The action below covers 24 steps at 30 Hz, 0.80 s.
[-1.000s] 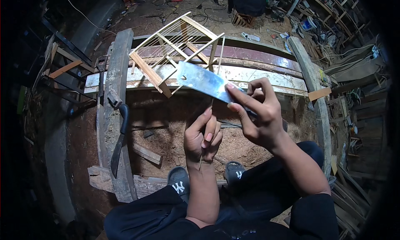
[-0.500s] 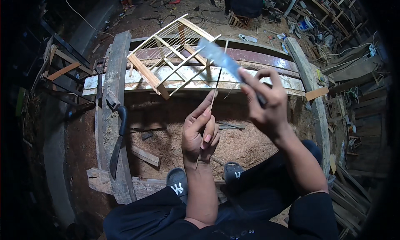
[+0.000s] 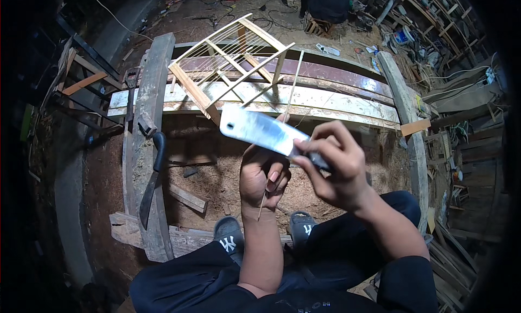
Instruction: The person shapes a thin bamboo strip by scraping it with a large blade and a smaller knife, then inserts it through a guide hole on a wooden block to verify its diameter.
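Note:
My left hand (image 3: 259, 178) is closed around a thin wooden stick (image 3: 295, 84), which slants up and away toward the bench; its lower tip pokes out below my fingers near the wrist. In my right hand (image 3: 341, 166) is a cleaver (image 3: 255, 130), gripped by its dark handle. Its broad, shiny blade, with a hole near the far end, lies across the view just above my left hand. The blade hides my left fingertips and part of the stick; whether it touches the stick I cannot tell. Beyond stands a slatted wooden frame (image 3: 190, 85) with thin parallel rods.
The frame rests on a low bench of white-painted planks (image 3: 347, 108). A curved knife with a black handle (image 3: 159, 150) and a handsaw (image 3: 130, 90) lie along the left beam (image 3: 144, 174). A wood offcut (image 3: 187, 198) lies among shavings. Someone in dark clothes (image 3: 328, 3) is at the far side.
The cleaver has swung down and to the left, from pointing up beside the stick to lying across it in view. My left hand still holds the stick, almost unmoved.

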Tool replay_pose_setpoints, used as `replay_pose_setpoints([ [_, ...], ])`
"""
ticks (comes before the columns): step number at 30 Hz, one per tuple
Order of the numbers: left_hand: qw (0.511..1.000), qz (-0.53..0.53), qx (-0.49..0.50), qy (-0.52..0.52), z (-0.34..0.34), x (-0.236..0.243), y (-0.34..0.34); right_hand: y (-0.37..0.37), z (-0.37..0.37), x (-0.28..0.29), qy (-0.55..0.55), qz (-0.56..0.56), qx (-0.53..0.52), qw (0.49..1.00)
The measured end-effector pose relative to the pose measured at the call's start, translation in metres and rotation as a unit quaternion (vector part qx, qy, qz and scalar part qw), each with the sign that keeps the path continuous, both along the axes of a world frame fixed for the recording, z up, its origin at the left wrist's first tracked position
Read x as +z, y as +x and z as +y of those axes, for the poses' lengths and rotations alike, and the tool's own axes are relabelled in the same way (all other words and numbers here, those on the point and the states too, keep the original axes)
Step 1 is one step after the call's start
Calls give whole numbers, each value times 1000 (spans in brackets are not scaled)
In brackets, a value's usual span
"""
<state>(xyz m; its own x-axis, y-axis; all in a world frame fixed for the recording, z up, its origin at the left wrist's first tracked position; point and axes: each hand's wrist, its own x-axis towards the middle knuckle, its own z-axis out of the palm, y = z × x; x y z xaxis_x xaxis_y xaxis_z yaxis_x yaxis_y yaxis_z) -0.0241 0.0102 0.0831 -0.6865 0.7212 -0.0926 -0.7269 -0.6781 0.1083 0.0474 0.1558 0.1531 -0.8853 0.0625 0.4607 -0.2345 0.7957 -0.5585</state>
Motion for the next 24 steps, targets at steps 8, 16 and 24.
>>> replay_pose_setpoints([
  [8, 998, -14, 55, -29, 4, 4, 0, 7, -5, -1, 21, -31, 12, 999],
  [16, 998, 23, 46, -19, -2, -9, 1, 4, 2, 0, 15, 5, -19, 1000],
  [24, 998, -14, 55, -30, 3, 10, 1, 7, 1, -1, 10, 5, -4, 1000],
])
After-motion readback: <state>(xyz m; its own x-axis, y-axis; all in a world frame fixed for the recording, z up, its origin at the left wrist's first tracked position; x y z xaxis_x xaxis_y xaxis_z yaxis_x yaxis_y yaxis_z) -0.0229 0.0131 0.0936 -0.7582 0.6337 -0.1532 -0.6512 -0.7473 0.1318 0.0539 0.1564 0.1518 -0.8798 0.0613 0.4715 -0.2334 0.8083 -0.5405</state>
